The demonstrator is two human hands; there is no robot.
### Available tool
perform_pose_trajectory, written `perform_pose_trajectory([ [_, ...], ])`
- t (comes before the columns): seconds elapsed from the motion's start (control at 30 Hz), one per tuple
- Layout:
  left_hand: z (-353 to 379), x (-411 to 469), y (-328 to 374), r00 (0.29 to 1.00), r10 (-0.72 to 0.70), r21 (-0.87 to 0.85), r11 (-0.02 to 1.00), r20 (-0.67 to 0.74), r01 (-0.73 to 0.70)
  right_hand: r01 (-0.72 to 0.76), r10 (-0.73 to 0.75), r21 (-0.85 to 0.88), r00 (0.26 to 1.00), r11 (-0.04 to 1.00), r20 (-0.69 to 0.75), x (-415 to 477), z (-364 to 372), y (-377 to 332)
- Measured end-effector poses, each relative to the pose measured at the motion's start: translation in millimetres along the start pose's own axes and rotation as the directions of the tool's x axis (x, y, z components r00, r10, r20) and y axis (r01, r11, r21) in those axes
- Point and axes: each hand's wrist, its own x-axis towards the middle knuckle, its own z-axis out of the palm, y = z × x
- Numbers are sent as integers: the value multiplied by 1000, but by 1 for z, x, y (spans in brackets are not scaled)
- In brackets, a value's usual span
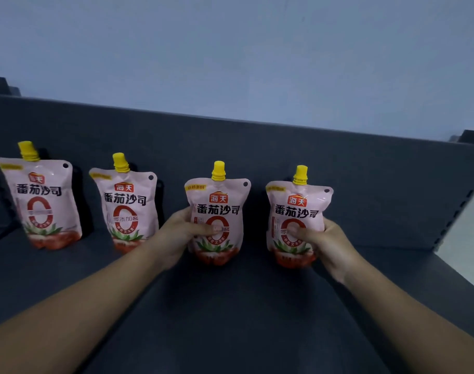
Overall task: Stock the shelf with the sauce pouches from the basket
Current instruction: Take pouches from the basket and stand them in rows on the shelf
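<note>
Nearest: two bare forearms (68, 306) are stretched in from the bottom corners, low over the dark shelf (230, 319).
Left hand: the left hand (176, 233) is clamped round the third pouch (217, 203) at its waist. The thumb is pressed across the front and the fingers are hidden behind.
Right hand: the right hand (330, 244) is wrapped the same way round the fourth pouch (298, 209).
Spacing: the hands are kept well apart, one pouch to each.
Why so held: a grip at the middle is judged to let each soft base be settled flat, with the label kept forward and the spout up.
Contact: both bases are seen at shelf level, but whether their weight is fully down cannot be told.
Already stocked: the first pouch (41, 201) and second pouch (125, 206) are stood free at the left, close to the back panel (257, 152) and touched by no hand.
Materials: glossy pink film is seen, bulging towards the bottom. Each pouch is topped by a ribbed yellow cap and punched with a hole at one upper corner.
Shelf: matte dark grey, flat and smooth.
Basket: not in view.
</note>
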Motion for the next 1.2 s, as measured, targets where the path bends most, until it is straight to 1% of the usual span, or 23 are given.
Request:
perform_pose_trajectory([
  [0.17, 10, 7, -11, 999, 26, -17, 999, -26, -27, 6, -10, 44, 996, 999, 86, 10, -15, 8],
  [0.27, 10, 10, -11, 999, 42, -13, 999, -27, -42, -8, 7, 6, 997, 1000, 77, 17, -18, 14],
  [0.3, 9, 10, -9, 999, 46, 25, 999, -18, -45, -22, 24, -26, 997, 999, 68, 19, -18, 15],
  [0.4, 3, 7, -7, 999, 37, 233, 972, 19, -41, -51, 67, -183, 995, 982, 79, 20, -26, 15],
  [0.43, 1, 5, -7, 999, 34, 274, 961, 28, -40, -54, 74, -229, 994, 972, 82, 19, -30, 14],
  [0.53, -7, 1, -11, 999, 39, 315, 948, 18, -42, -31, 59, -308, 995, 951, 82, 14, -41, 14],
  [0.67, -7, 2, -13, 995, 102, 371, 925, -25, -85, 16, 9, -330, 997, 944, 75, 15, -38, 16],
  [0.83, -1, 8, -17, 989, 142, 359, 926, -36, -120, 32, -4, -359, 997, 933, 77, 20, -32, 15],
  [1.0, -2, 8, -18, 993, 117, 332, 937, -14, -106, 75, -35, -436, 995, 897, 98, 20, -38, 13],
  [1.2, -3, 8, -19, 996, 92, 325, 942, -4, -85, 74, -30, -484, 995, 872, 98, 21, -50, 8],
])
